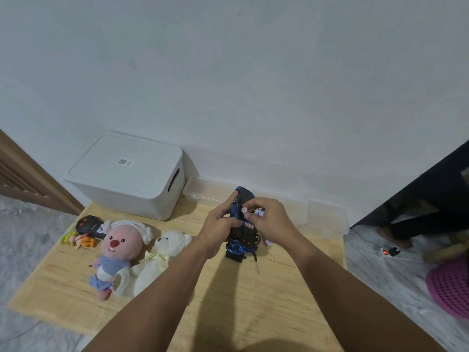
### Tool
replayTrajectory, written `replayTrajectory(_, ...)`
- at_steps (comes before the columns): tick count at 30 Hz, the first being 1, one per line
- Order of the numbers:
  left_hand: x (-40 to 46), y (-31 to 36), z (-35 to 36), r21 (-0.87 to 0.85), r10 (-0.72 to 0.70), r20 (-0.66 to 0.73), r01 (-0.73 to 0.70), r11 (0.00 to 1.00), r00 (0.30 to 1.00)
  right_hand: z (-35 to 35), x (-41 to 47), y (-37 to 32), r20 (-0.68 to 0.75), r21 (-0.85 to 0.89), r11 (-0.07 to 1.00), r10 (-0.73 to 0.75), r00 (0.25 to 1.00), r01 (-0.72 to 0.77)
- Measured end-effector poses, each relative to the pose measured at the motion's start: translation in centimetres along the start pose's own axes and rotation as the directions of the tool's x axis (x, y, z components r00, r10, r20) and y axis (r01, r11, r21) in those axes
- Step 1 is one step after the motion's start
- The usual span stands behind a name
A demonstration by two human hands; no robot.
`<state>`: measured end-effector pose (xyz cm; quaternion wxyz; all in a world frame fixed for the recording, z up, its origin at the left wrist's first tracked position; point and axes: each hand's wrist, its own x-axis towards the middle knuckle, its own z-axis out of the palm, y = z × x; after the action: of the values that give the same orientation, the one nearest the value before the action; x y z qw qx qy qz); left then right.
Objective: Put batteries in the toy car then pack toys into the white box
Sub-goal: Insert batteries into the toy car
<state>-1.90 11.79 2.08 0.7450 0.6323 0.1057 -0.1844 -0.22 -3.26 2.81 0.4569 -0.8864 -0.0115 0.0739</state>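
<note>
A blue and black toy car is held upside down above the wooden table, underside toward me. My left hand grips its left side. My right hand pinches white batteries over the car's underside; one battery end faces me. Another white battery lies on the table just right of the car. The white box stands with its lid on at the table's back left. A pink plush and a white teddy bear lie left of my arms.
A black remote control and a small orange-yellow figure lie near the table's left edge. A thin screwdriver lies below the car. Clear plastic trays lean at the wall. A power strip and a pink basket are on the floor at right.
</note>
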Motion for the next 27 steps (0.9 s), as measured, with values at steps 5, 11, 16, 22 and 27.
replayTrajectory(5,0.3,0.1,-0.2,-0.015,0.022,-0.047,-0.023,1.0,0.999,-0.9,0.1,-0.6,-0.078,0.334,0.908,0.294,0.953,-0.253)
replayTrajectory(11,0.9,0.1,0.1,-0.117,0.019,-0.16,-0.038,0.992,0.987,-1.2,-0.8,0.0,0.157,0.412,0.793,0.423,0.893,-0.448)
replayTrajectory(16,1.0,0.2,0.5,-0.111,0.044,-0.17,-0.064,0.992,0.985,-0.7,-1.0,-0.4,0.13,0.382,0.798,0.453,0.882,-0.466)
replayTrajectory(22,0.7,0.4,0.8,-0.115,0.058,-0.18,-0.08,0.99,0.982,-0.5,-0.5,-0.3,0.129,0.477,0.706,0.533,0.836,-0.523)
replayTrajectory(27,0.7,0.5,0.6,-0.139,0.068,-0.143,-0.088,0.986,0.987,-0.5,-0.4,-0.5,0.158,0.546,0.627,0.574,0.804,-0.556)
